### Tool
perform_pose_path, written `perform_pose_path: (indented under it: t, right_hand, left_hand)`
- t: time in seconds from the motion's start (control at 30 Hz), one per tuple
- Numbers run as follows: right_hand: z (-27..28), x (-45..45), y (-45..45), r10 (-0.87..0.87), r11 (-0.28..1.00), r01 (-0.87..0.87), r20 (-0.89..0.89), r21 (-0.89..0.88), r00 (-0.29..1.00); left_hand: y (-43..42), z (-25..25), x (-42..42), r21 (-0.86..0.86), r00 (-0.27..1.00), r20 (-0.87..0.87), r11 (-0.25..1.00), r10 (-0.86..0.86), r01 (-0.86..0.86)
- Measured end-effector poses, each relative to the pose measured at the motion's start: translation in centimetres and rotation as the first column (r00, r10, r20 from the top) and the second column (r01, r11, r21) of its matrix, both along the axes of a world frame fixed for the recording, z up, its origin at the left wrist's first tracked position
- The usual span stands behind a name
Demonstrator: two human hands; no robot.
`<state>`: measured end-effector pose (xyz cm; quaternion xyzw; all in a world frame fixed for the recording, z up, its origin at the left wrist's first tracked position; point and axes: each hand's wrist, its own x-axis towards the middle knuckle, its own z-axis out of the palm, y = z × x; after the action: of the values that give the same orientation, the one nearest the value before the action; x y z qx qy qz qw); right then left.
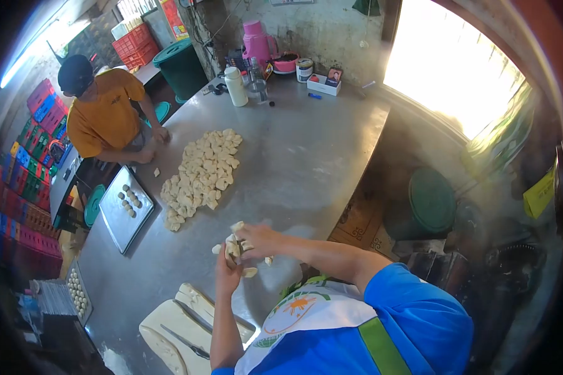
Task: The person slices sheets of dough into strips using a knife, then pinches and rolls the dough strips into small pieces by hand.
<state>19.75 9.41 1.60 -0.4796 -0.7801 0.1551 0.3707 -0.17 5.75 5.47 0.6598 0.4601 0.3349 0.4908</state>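
Over the near part of the metal table, my left hand (pixel 228 275) is closed around a strip of pale dough (pixel 232 245). My right hand (pixel 261 240) meets it from the right, its fingers closed at the same dough. A dark edge shows between the hands; what it is cannot be made out. Small cut dough pieces (pixel 249 272) lie around my hands. Beyond them spreads a big heap of dough pieces (pixel 201 175). Close to my left forearm, a slab of dough (pixel 162 325) lies flat, with a long knife (pixel 184 340) resting on it.
Across the metal table (pixel 294 162), a co-worker in an orange shirt (pixel 109 112) has both hands near the dough heap. A baking tray (pixel 116 209) holds several small dough balls. Bottles, including a white one (pixel 236 87), and a small box (pixel 324 85) stand at the far edge.
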Motion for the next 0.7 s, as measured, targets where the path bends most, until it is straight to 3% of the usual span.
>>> perform_pose_path:
  t: [0.07,0.1,0.13,0.2,0.23,0.27,0.3,0.33,0.37,0.4,0.47,0.5,0.53,0.57,0.6,0.63,0.67,0.7]
  right_hand:
    - [5.3,-1.3,-1.4,0.191,0.947,-0.191,-0.027,-0.257,0.981]
    - [5.2,-1.5,-1.0,0.189,0.947,-0.189,-0.025,-0.261,0.982]
    - [4.6,-2.2,-1.1,0.247,0.924,-0.273,-0.128,-0.269,0.961]
    - [4.7,-3.2,-1.1,0.306,0.896,-0.361,-0.229,-0.260,0.924]
    - [5.3,-3.4,-1.3,0.247,0.946,-0.279,-0.190,-0.167,0.950]
    - [5.8,-3.3,-1.3,0.178,0.979,-0.190,-0.156,-0.068,0.972]
    - [5.4,-3.0,-0.9,0.176,0.980,-0.187,-0.153,-0.064,0.972]
    - [5.0,-2.7,-0.3,0.074,0.961,-0.088,-0.062,-0.261,0.995]
    - [4.5,-2.6,-0.1,-0.006,0.897,0.026,0.046,-0.441,0.999]
    - [4.1,-2.2,0.5,-0.007,0.899,0.025,0.044,-0.438,0.999]
    - [4.4,-0.1,1.6,0.068,0.703,0.135,0.255,-0.699,0.965]
    - [2.6,0.2,0.6,0.067,0.696,0.135,0.251,-0.705,0.966]
    - [0.2,0.5,0.0,-0.006,0.878,0.115,0.228,-0.465,0.974]
    - [-0.2,0.6,-0.2,-0.065,0.979,0.098,0.183,-0.177,0.981]
    - [-0.8,-0.1,-0.6,-0.059,0.979,0.092,0.180,-0.181,0.982]
    - [-0.2,-0.9,-0.9,0.094,0.969,-0.071,0.083,-0.238,0.992]
    - [1.3,-1.3,-0.7,0.236,0.935,-0.231,-0.016,-0.269,0.972]
    - [2.7,-1.5,-0.6,0.231,0.938,-0.226,-0.012,-0.264,0.973]
  left_hand:
    - [0.8,0.2,1.1,0.349,0.999,-0.028,0.937,0.032,-0.021]
    - [0.7,0.1,1.4,0.499,0.998,-0.036,0.866,0.055,-0.030]
    - [0.7,-0.6,0.5,0.483,0.997,-0.042,0.875,0.059,-0.031]
    - [2.6,-2.1,-1.8,0.172,0.992,-0.124,0.984,-0.029,0.050]
    - [2.5,-1.8,-0.9,0.117,0.998,0.009,0.991,0.066,-0.067]
    - [1.8,-1.9,-0.2,0.118,0.998,0.010,0.991,0.061,-0.062]
    - [1.2,-2.0,0.4,0.133,0.988,-0.120,0.988,0.094,-0.077]
    - [0.6,-1.9,0.9,0.149,0.959,-0.251,0.984,0.131,-0.095]
    - [0.3,-1.7,1.3,0.043,0.922,-0.376,0.996,0.092,-0.082]
    - [-0.4,-1.3,1.3,0.046,0.921,-0.378,0.996,0.093,-0.081]
    - [-1.5,-0.7,1.4,0.299,0.979,-0.189,0.945,-0.077,0.133]
    - [-1.8,-0.3,1.0,0.290,0.978,-0.192,0.947,-0.082,0.136]
    - [-1.4,0.2,0.5,0.041,0.997,-0.076,0.999,-0.025,0.028]
    - [-0.9,0.4,0.2,-0.216,0.998,0.026,0.975,0.066,-0.058]
    - [-0.9,-0.5,-0.3,-0.220,0.997,0.023,0.973,0.071,-0.064]
    - [-0.6,-2.1,-0.5,0.127,0.994,-0.055,0.988,0.093,-0.085]
    - [0.1,-2.2,-0.2,0.467,0.984,-0.115,0.882,0.137,-0.068]
    - [0.7,-2.3,0.1,0.472,0.985,-0.111,0.879,0.133,-0.065]
